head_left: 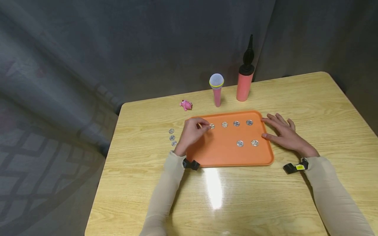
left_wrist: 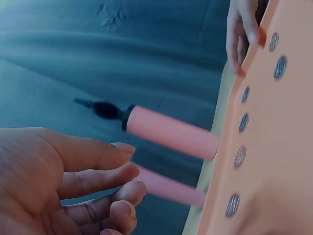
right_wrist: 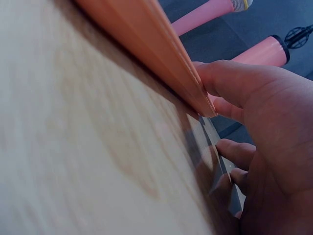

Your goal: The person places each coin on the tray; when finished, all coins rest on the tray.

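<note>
Over the upper left of the orange tray (head_left: 218,154) is my left hand (head_left: 193,131), its thumb and fingertips close by a shiny silver disc (head_left: 212,126). In the left wrist view that disc (left_wrist: 233,205) lies on the tray, apart from the loosely bent fingers, which hold nothing. Three more silver discs continue the row to the right, and two lie below, nearer the front. My right hand (head_left: 283,134) rests at the tray's right rim, with thumb and index fingertip touching the edge (right_wrist: 195,83) and the other fingers spread out beyond it.
Left of the tray, three silver discs (head_left: 172,138) lie in a line on the wooden table (head_left: 133,183). Behind the tray are a small pink toy figure (head_left: 186,105), an upright toy microphone (head_left: 217,91) and a pink-and-black hand pump (head_left: 244,85). A dark curtain hangs behind the table.
</note>
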The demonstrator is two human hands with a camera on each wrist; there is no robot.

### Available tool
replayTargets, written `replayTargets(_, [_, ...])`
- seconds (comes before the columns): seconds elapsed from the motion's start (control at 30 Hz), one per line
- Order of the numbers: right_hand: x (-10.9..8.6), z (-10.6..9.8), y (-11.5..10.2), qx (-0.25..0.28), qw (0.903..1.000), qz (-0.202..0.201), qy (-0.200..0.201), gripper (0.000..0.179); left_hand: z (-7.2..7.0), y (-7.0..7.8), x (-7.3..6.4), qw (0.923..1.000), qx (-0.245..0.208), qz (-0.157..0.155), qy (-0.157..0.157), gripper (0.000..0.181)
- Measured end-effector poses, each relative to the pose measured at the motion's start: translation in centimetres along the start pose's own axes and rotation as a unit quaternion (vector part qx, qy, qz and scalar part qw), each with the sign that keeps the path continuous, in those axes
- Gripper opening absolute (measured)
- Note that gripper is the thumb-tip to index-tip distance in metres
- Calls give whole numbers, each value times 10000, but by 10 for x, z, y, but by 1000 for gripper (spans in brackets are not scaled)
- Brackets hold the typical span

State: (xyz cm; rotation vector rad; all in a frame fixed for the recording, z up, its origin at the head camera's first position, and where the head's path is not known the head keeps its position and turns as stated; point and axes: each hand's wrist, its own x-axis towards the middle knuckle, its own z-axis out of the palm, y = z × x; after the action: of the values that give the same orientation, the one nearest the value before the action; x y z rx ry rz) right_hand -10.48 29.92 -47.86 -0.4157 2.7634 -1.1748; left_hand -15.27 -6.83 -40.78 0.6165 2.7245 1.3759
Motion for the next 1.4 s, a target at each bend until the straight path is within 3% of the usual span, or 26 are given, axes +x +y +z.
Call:
replayTargets(0.33, [0,0,0,16,10000,-7,-12,68,-36,-29,-13,9975,-32,-478,524,9])
replayTargets(0.77, [0,0,2,1,10000,11,29,68,-75,-62,-25,9869,-289,-1213,1026,14])
replayTargets(1.07, [1,1,1,-7,10000,-7,18,67,-84,-91,-29,9787,-127,-1672,1182,14])
replayTargets(1.4, [0,1,1,1,10000,-5,53,68,-81,-115,-31,9747,176,-1977,1032,13])
